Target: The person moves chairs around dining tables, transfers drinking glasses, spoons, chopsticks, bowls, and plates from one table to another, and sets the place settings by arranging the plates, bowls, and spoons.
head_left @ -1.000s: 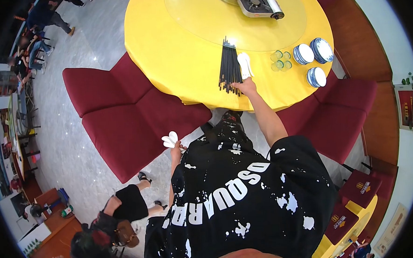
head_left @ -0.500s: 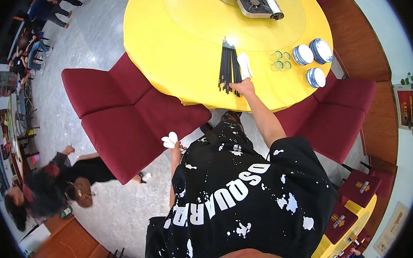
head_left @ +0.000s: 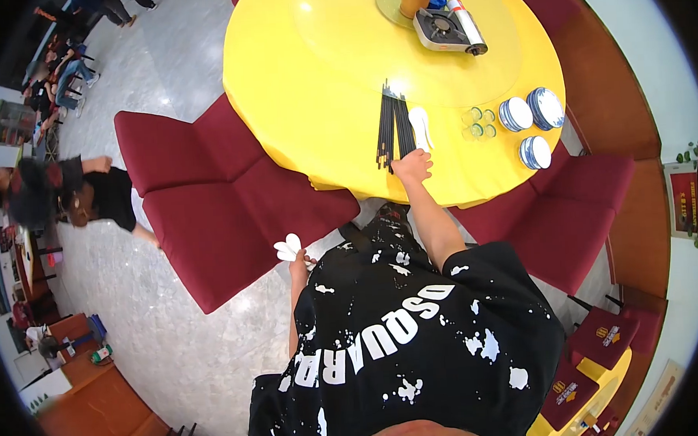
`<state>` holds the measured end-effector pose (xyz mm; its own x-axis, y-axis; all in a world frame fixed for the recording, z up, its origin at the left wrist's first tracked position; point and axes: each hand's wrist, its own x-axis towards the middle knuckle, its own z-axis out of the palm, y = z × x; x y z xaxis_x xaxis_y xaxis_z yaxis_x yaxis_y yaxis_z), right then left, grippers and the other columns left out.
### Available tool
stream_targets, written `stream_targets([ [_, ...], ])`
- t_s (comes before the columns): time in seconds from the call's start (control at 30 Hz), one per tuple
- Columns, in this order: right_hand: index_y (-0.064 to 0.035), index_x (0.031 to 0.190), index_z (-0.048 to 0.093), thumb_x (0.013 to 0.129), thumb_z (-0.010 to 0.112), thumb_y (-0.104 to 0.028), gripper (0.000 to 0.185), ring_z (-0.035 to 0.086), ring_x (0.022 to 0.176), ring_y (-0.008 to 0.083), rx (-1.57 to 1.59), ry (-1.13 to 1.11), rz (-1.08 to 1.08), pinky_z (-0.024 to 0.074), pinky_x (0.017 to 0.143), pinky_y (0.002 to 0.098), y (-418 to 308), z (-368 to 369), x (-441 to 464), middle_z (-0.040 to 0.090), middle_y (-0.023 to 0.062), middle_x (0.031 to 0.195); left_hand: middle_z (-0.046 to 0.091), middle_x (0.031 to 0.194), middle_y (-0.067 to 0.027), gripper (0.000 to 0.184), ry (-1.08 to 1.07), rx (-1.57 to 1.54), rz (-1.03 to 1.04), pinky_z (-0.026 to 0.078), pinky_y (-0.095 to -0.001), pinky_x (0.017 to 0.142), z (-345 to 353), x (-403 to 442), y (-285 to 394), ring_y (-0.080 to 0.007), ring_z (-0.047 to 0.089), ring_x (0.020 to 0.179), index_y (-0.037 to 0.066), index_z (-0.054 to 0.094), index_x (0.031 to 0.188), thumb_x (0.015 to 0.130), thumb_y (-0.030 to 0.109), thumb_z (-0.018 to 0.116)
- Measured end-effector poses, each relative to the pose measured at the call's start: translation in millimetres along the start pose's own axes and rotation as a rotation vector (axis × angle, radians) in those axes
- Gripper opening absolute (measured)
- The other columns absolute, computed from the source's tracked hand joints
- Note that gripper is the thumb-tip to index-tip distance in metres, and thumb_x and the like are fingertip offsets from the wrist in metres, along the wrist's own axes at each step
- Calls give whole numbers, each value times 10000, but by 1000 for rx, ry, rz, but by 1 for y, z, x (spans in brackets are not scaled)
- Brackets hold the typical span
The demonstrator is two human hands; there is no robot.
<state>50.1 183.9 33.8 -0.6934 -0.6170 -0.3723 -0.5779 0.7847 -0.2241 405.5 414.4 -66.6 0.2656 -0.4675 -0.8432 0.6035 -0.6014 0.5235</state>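
Note:
My left hand (head_left: 301, 265), low beside my body, is closed around several white soup spoons (head_left: 289, 247) whose bowls fan outward. My right hand (head_left: 413, 166) rests at the near part of the yellow round table (head_left: 338, 151), its fingers curled. Its thumb lies by the near ends of several black chopsticks (head_left: 396, 129), spread in two bunches. White soup spoons (head_left: 420, 127) lie stacked just beyond its fingers. Whether those fingers grip a spoon handle or a chopstick is hidden.
Small glasses (head_left: 478, 123) and stacked blue-and-white dishes (head_left: 516, 114) stand to the right. A portable gas stove (head_left: 443, 30) sits farther back. Maroon chairs (head_left: 198, 202) flank me on both sides. A person (head_left: 99, 195) is beyond the left chair.
The view has shifted slightly, with the table lower in it. My right hand's fingers look more curled beside the spoons. The person at left has moved farther up the view.

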Motion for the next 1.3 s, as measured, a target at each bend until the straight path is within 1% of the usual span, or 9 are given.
stream_targets([
  [0.1,8,1288,461,681,790,-388,796,457,1248,357,-14,14,77,433,995,546,-3,-1,-1,474,190,1321,518,665,-50,187,-17,26,28,506,-375,505,-9,6,-9,-218,570,529,17,535,977,918,174,619],
  [0.33,30,1246,509,668,771,-431,784,542,1174,374,-29,-42,3,479,951,516,6,-9,-2,530,215,1262,523,676,-59,174,-16,41,42,510,-374,488,-4,-4,-4,-225,569,512,19,533,964,899,155,620],
  [0.37,33,1240,513,666,770,-429,781,551,1164,375,-35,-59,-4,486,944,512,13,-11,-5,535,216,1255,497,700,-8,142,1,110,18,460,-302,497,-1,-10,-3,-156,565,585,78,528,924,938,203,594],
  [0.43,39,1236,514,665,767,-428,780,564,1152,378,-41,-79,-21,495,932,504,29,-15,-15,541,218,1248,500,701,-16,146,10,102,7,468,-306,499,3,-20,1,-162,566,585,72,526,929,932,195,603],
  [0.57,30,1224,514,677,752,-440,760,546,1160,383,-93,-11,-48,490,928,524,57,-10,-35,539,209,1229,501,699,-23,136,15,-27,-16,484,-319,510,0,-16,-7,-180,567,590,60,521,950,931,168,601],
  [0.73,21,1204,516,699,726,-449,721,524,1161,402,-46,61,-117,489,910,555,75,1,-46,535,201,1203,503,698,-26,137,-31,-20,-37,490,-331,518,-3,-10,-12,-189,554,579,53,518,975,934,158,596],
  [1.03,59,1147,511,694,730,-399,681,537,1119,433,-46,12,-93,501,883,560,87,-6,-57,536,234,1177,506,691,-28,145,-66,11,-93,482,-344,510,-2,-4,-7,-197,556,567,63,503,982,932,156,602],
  [1.13,65,1166,494,689,728,-377,691,532,1126,440,-70,13,-131,497,895,560,87,-1,-56,529,246,1182,505,680,-28,149,-49,-32,-116,481,-345,508,0,-8,-10,-196,554,562,62,501,986,932,153,606],
  [1.3,42,1226,443,700,735,-322,703,527,1148,426,-108,-57,-48,487,919,564,73,-5,-50,507,232,1229,501,665,-29,142,-32,-73,-137,483,-351,510,5,-13,-2,-199,549,557,64,497,975,933,144,606],
])
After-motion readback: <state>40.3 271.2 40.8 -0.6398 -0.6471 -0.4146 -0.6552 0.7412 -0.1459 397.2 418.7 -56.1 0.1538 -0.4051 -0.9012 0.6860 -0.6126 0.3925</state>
